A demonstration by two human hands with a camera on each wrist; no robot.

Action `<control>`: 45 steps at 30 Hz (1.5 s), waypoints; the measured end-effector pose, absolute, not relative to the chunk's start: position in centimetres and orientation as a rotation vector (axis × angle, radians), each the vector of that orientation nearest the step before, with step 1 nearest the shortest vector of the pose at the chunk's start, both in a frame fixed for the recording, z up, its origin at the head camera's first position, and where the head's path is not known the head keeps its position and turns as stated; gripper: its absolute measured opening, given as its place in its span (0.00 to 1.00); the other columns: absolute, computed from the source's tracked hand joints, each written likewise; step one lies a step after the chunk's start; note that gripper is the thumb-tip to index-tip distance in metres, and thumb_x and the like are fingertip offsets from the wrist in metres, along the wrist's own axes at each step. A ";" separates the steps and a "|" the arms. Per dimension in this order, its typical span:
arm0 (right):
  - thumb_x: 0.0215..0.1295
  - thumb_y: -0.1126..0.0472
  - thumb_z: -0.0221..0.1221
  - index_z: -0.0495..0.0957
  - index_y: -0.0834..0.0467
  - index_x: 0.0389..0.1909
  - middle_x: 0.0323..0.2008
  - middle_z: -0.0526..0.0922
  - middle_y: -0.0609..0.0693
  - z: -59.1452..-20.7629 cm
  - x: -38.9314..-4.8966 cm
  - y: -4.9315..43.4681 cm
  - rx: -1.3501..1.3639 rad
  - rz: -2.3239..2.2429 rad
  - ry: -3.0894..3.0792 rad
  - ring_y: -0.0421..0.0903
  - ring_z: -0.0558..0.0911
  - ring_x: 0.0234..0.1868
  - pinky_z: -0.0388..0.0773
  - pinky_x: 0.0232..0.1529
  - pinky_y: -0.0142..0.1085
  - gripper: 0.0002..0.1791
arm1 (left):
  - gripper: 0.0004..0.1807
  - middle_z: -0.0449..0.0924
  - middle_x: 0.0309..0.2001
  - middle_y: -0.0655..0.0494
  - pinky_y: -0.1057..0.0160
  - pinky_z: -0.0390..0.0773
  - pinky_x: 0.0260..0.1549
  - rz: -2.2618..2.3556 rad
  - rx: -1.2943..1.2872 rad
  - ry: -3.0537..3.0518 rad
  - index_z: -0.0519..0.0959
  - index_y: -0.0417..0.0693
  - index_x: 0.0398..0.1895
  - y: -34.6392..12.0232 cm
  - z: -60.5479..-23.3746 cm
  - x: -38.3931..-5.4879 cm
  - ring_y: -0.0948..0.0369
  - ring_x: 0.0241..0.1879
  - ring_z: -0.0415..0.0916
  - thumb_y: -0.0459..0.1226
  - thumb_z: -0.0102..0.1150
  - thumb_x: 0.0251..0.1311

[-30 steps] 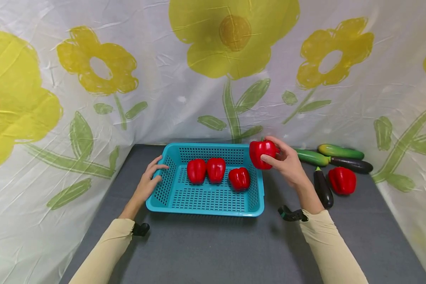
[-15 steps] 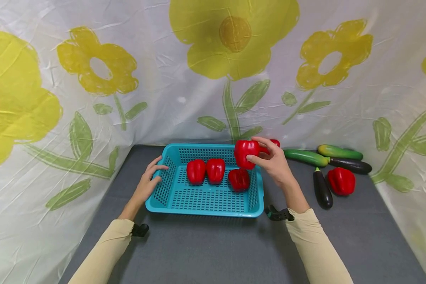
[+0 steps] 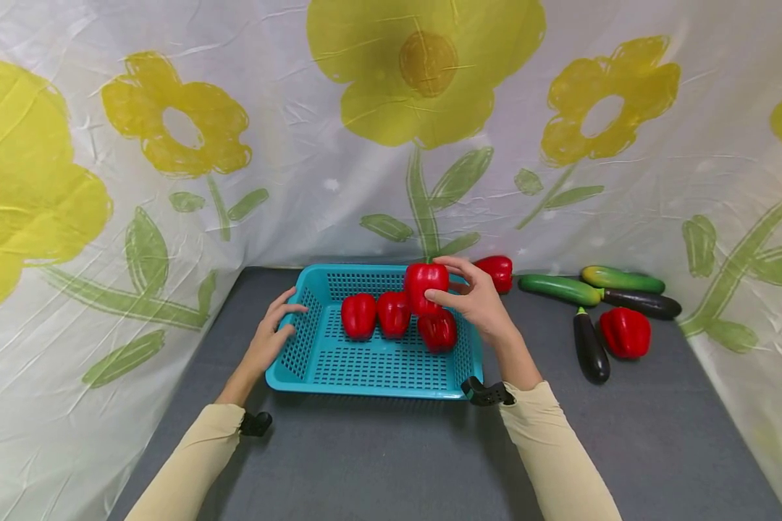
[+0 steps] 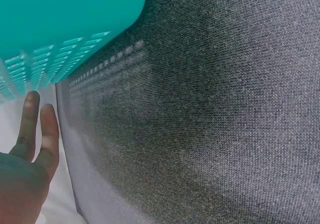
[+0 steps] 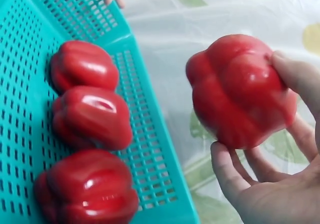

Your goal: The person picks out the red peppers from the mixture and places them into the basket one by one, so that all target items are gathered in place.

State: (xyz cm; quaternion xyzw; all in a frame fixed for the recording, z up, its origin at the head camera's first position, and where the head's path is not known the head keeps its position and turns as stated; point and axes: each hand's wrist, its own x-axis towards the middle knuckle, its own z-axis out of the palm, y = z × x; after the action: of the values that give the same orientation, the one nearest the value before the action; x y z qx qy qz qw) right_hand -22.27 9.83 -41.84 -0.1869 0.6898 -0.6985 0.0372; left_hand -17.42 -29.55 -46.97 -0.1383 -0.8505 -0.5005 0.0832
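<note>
A red bell pepper (image 3: pixel 425 282) is gripped by the curled fingers and thumb of the right hand (image 3: pixel 472 300) and held above the turquoise perforated basket (image 3: pixel 371 362), toward its 2 o'clock corner. Three more red peppers (image 3: pixel 394 315) lie in a row inside the basket, below the held one. The left hand (image 3: pixel 270 339) is laid with relaxed, straight fingers against the basket's wall at 9 o'clock. The basket is set on a grey table (image 3: pixel 378 456).

right hand (image 5: pixel 280 184): cut off by frame edge | basket (image 4: pixel 60 19): only corner visible
</note>
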 end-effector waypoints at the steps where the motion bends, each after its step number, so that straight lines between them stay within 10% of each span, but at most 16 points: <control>1: 0.61 0.65 0.70 0.74 0.56 0.66 0.64 0.72 0.53 -41.8 -22.3 9.6 -0.575 -2.134 2.118 0.58 0.73 0.61 0.81 0.47 0.49 0.31 | 0.21 0.51 0.76 0.33 0.40 0.55 0.52 -1.494 -0.414 -2.539 0.75 0.24 0.56 -29.5 -47.0 -17.4 0.34 0.74 0.44 0.19 0.45 0.60; 45: 0.59 0.64 0.71 0.77 0.57 0.64 0.60 0.76 0.57 -45.1 -20.8 -1.4 -0.479 -2.024 1.938 0.60 0.76 0.58 0.82 0.45 0.48 0.30 | 0.21 0.51 0.76 0.34 0.39 0.56 0.54 -1.506 -0.435 -2.525 0.75 0.23 0.56 -29.7 -47.2 -17.5 0.34 0.73 0.45 0.19 0.43 0.60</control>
State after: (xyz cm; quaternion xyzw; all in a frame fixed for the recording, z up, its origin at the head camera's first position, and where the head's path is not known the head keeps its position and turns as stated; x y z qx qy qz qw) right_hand -20.76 -1.44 -45.09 -0.1666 0.6741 -0.7040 0.1490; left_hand -17.52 -29.69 -47.20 -0.1458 -0.8466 -0.5048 0.0849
